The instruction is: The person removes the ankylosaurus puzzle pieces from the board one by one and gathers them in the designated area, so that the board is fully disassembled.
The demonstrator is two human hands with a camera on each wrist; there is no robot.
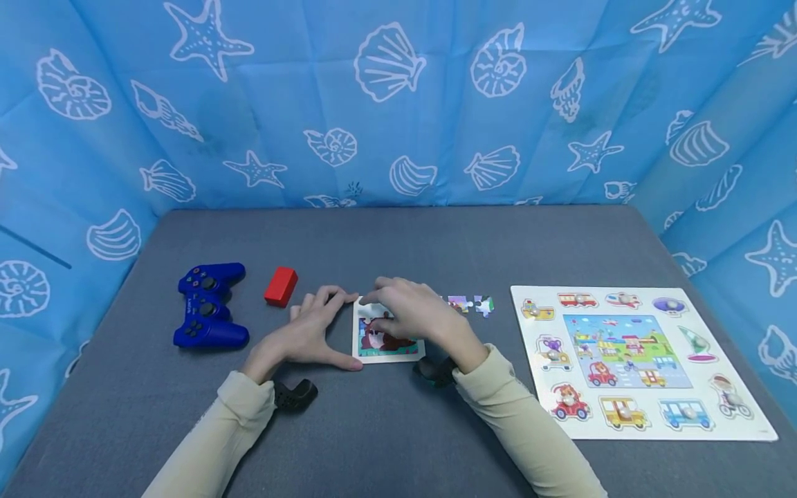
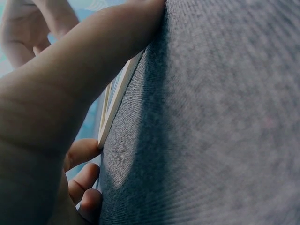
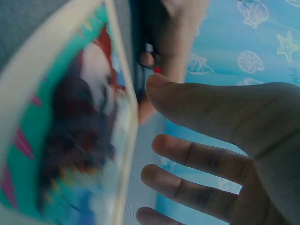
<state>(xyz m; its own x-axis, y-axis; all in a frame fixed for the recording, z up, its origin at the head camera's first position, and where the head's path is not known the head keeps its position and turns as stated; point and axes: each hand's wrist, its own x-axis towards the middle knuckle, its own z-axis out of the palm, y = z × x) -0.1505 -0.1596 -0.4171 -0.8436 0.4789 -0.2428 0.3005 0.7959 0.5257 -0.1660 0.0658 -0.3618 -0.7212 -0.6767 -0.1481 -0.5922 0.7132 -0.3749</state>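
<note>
A small square jigsaw puzzle in a pale frame (image 1: pixel 391 359) shows a brown animal on green. My left hand (image 1: pixel 305 339) holds its left side, with the forefinger at the far corner and the thumb at the near one. In the left wrist view the forefinger's tip touches the frame's edge (image 2: pixel 112 110). My right hand (image 1: pixel 414 315) is over the puzzle's right part and hides some of it. Its thumb (image 3: pixel 197 101) and fingers are spread apart with nothing between them in the right wrist view. Loose jigsaw pieces (image 1: pixel 483 305) lie just right of that hand.
A red block (image 1: pixel 281 286) and a blue game controller (image 1: pixel 208 306) lie left of my left hand. A large white peg puzzle board (image 1: pixel 542 360) with vehicle pieces covers the table's right side. A blue shell-patterned curtain (image 1: pixel 436 124) surrounds the grey table (image 1: pixel 398 242).
</note>
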